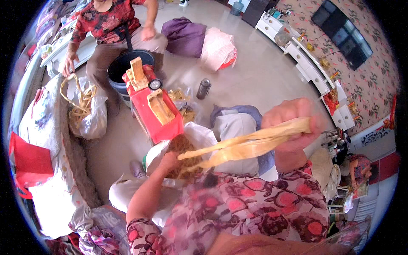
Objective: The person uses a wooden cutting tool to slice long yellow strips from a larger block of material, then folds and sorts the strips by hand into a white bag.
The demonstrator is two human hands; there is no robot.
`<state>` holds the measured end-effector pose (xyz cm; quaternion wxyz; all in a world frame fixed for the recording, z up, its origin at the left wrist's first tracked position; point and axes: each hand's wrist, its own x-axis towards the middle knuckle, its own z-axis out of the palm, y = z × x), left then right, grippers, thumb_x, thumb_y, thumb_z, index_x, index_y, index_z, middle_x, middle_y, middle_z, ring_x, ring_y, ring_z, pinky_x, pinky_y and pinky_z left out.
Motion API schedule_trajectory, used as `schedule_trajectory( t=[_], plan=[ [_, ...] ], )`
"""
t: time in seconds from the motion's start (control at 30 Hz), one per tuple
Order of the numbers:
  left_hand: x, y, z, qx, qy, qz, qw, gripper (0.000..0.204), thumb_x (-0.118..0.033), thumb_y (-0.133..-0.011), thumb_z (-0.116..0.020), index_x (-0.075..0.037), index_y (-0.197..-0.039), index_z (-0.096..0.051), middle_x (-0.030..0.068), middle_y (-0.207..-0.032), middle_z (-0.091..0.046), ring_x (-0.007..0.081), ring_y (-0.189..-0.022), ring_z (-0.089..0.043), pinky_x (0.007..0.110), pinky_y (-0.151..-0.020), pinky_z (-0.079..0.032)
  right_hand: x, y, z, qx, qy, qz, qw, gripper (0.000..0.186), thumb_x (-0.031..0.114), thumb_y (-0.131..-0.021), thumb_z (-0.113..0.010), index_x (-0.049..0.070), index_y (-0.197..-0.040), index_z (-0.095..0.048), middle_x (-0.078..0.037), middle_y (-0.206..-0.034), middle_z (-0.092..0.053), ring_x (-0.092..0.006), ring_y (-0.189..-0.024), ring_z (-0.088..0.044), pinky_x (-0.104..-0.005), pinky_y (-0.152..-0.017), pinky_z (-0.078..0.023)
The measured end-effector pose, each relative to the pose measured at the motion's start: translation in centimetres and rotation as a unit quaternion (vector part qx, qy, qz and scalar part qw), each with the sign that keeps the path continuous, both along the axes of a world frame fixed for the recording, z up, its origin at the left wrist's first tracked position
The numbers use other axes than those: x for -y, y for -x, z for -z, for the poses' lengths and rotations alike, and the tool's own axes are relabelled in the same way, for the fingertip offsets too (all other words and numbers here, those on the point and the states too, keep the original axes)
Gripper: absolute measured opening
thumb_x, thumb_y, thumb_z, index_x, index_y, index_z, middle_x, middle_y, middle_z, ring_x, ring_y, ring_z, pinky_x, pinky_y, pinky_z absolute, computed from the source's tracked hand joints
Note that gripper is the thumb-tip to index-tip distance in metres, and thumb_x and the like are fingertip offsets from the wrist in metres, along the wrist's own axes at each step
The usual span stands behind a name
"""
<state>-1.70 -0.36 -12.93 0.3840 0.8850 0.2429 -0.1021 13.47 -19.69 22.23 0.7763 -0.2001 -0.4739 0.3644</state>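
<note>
Pale-yellow, flat, ribbon-like strips [244, 148] stretched towards four o'clock, just off the centre of my remote view. I saw the wearer's right hand [288, 112], blurred at three o'clock, curled closed around their wider end; the left hand [169, 162], near half past seven, seemed closed on the narrower ends, but I couldn't tell how tightly. A red, box-shaped machine [159, 132] stood between nine and ten, a dark cylindrical can [204, 89] at twelve.
</note>
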Motion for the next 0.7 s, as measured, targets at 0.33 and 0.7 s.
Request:
schedule_trajectory(
  t=[0.33, 0.7],
  plan=[
    [-0.2, -0.2, -10.1, 0.288, 0.287, -0.145, 0.902, 0.019, -0.004, -0.081, -0.053, -0.005, -0.096, -0.064, 0.0021, -0.073, -0.063, 0.0113, -0.064, -0.057, 0.026, -0.059, -0.047, -2.4, -1.3, 11.0, 0.276, 0.509, 0.036, 0.814, 0.027, 0.022, -0.086, -0.058, 0.007, -0.063, -0.052, 0.004, -0.056, -0.045, -0.0038, -0.053, -0.04, -0.0213, -0.047, -0.031],
    [0.6, -1.2, -12.5, 0.407, 0.353, -0.016, 0.842, 0.006, -0.002, -0.081, -0.063, -0.003, -0.087, -0.061, -0.0017, -0.084, -0.062, 0.0068, -0.082, -0.057, 0.024, -0.076, -0.047, -6.8, -1.2, 22.9, 0.238, 0.582, 0.056, 0.776, 0.042, 0.043, -0.089, -0.05, 0.004, -0.088, -0.063, -0.005, -0.078, -0.061, -0.013, -0.073, -0.057, -0.0287, -0.068, -0.045]
  ],
)
